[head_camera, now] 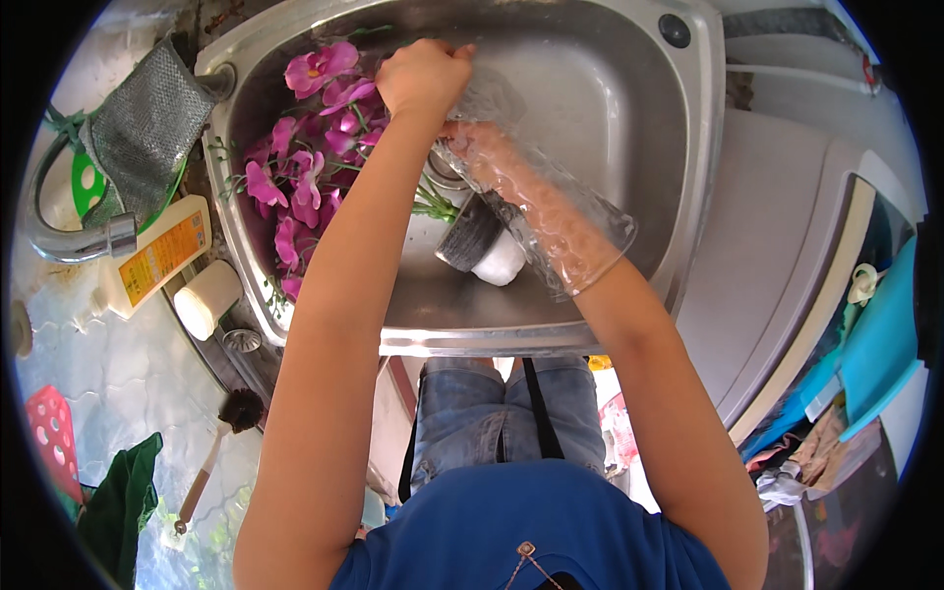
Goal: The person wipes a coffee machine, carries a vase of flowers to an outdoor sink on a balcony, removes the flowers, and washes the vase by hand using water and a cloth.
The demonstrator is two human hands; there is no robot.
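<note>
A clear plastic vase [582, 214] is around my right hand [479, 147] and wrist; the fingers are inside, partly blurred by the wet, see-through wall. My left hand [426, 77] is curled close by at the vase's far end; its fingertips are hidden, so its hold is not plain. Magenta artificial orchids [306, 173] lie along the left side of the stainless steel sink [546, 317]. Their green stems lead to a small pot [473, 234], dark grey above and white below, lying tilted near the drain [445, 168].
Left of the sink stand a chrome faucet [66, 247] with a mesh cloth [147, 122], a plastic bottle [158, 254] and a white container [209, 299]. A round brush [240, 411] lies lower left. A grey appliance lid [759, 243] adjoins the sink's right side.
</note>
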